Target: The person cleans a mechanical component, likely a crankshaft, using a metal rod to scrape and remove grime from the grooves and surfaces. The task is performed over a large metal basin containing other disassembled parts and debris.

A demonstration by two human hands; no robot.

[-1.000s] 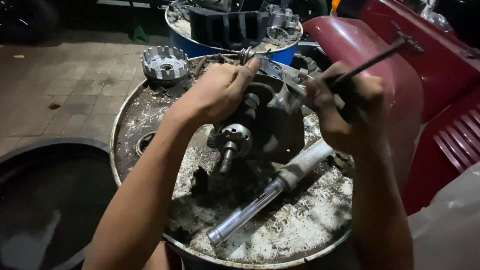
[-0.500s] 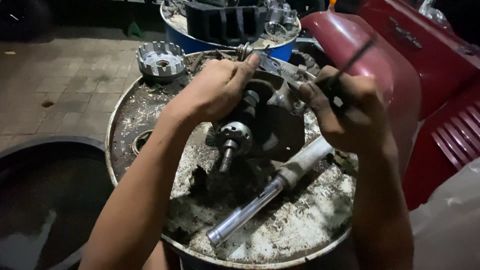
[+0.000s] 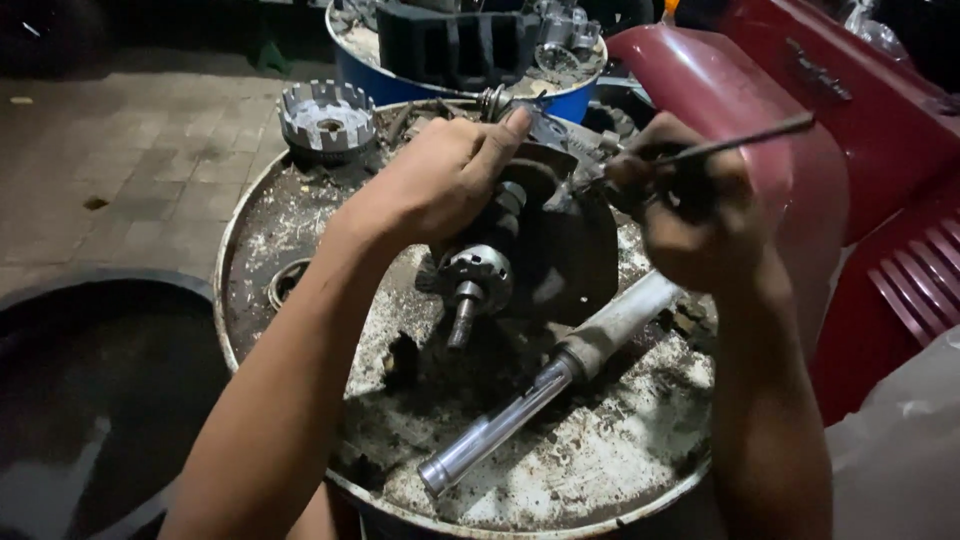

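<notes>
A repair workshop: greasy drum top (image 3: 300, 230), engine parts (image 3: 540, 240), red vehicle body (image 3: 800, 130)

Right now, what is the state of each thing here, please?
left hand: gripping the dark engine part
right hand: holding a thin rod
engine part: standing on the drum top
fork tube: lying flat
clutch basket: upright at the drum's edge

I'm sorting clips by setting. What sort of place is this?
Probably a motorcycle repair workshop. A greasy engine part sits on a dirty drum top used as a bench, a fork tube lies beside it, and red bodywork stands to the right.
</notes>
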